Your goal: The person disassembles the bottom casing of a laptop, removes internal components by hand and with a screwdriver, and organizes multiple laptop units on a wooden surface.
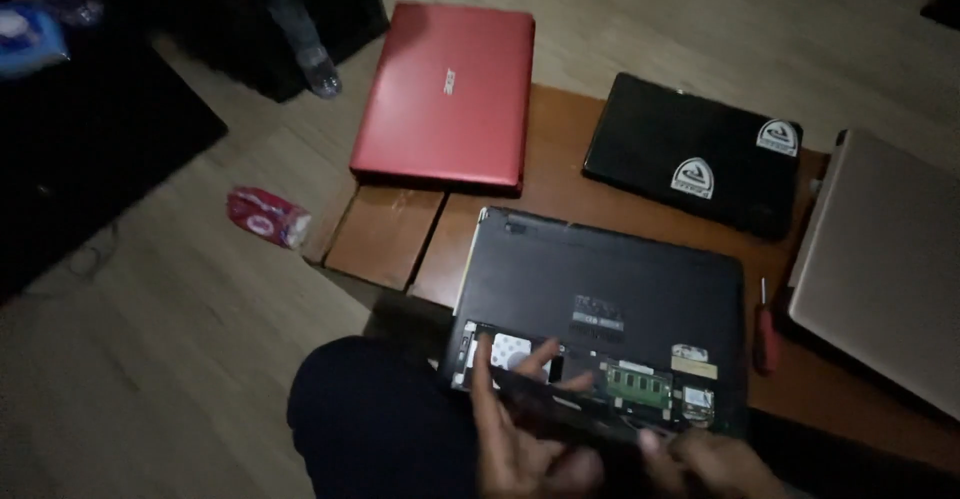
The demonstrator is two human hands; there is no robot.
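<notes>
Both hands, left [520, 439] and right [705, 459], gripping one black cover panel [570, 409], four laptops, one screwdriver [766, 337], one wooden table [385, 234]

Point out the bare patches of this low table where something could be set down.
Bare wood shows on the table at its left end, below the red laptop, and in a strip between the black laptop and the upturned laptop. Around the screwdriver by the silver laptop it is crowded.
</notes>
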